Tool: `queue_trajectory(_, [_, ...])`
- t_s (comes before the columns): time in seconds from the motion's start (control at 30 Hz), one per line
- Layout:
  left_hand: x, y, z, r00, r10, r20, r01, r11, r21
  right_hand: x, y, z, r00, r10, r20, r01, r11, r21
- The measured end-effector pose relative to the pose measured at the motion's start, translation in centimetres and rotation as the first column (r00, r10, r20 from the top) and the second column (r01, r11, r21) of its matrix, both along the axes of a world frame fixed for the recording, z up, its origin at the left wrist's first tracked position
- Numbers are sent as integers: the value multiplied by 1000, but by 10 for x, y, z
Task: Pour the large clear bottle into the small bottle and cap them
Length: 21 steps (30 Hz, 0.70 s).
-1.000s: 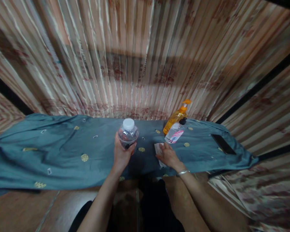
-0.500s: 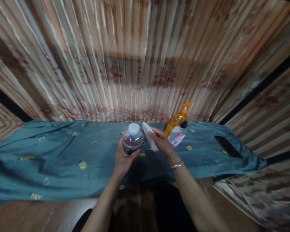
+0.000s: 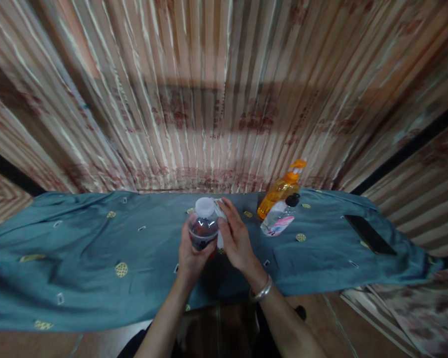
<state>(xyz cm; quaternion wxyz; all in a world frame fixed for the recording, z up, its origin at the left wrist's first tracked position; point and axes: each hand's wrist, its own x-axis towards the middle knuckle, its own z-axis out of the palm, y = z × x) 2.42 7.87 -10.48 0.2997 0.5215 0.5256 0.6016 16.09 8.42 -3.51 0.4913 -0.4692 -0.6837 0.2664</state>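
A clear plastic bottle (image 3: 203, 226) with a white cap stands upright in front of me, with my left hand (image 3: 192, 253) wrapped round its side. Against the bottle's right side, my right hand (image 3: 237, 236) presses a white cloth or tissue (image 3: 220, 241). Most of that white piece is hidden behind the fingers and the bottle. A silver bangle circles my right wrist. The lower part of the bottle is covered by my left hand.
An orange pump bottle (image 3: 278, 194) and a clear bottle with a black top and pink label (image 3: 280, 219) stand to the right. Farther right lies a black phone (image 3: 369, 233). A blue-green patterned cloth (image 3: 89, 248) covers the table; striped curtains (image 3: 209, 99) hang behind.
My right hand has moved left with the white cloth or tissue, from beside the bottle onto its side. The left hand keeps its hold on the bottle. The view has shifted slightly.
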Motion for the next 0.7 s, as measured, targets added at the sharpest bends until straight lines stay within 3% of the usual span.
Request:
queue_trajectory(0.1, [3, 2, 2, 998, -40, -56, 40, 999, -3, 9, 23, -10, 980, 71, -185, -100, 984, -150])
queue_trajectory(0.2, [6, 6, 4, 992, -91, -84, 93, 996, 14, 10, 32, -31, 934, 88, -346, -193, 940, -282])
queue_trajectory(0.3, [9, 11, 5, 991, -80, -109, 85, 996, 41, 7, 29, -50, 926, 49, -374, -192, 914, -356])
queue_trajectory(0.37, [11, 13, 4, 991, -58, -124, 66, 996, 65, 9, 26, -50, 925, 28, -378, -184, 906, -382])
queue_trajectory(0.5, [15, 12, 2, 991, -112, -70, 116, 991, 64, 19, 18, -22, 911, 68, -406, -193, 942, -275])
queue_trajectory(0.57, [16, 8, 1, 983, -185, -6, 185, 981, 55, 23, 12, -8, 929, 45, -367, -121, 975, -185])
queue_trajectory(0.7, [17, 0, 1, 963, -251, 100, 248, 968, 42, 21, -3, -5, 988, -22, -151, 24, 1000, 13])
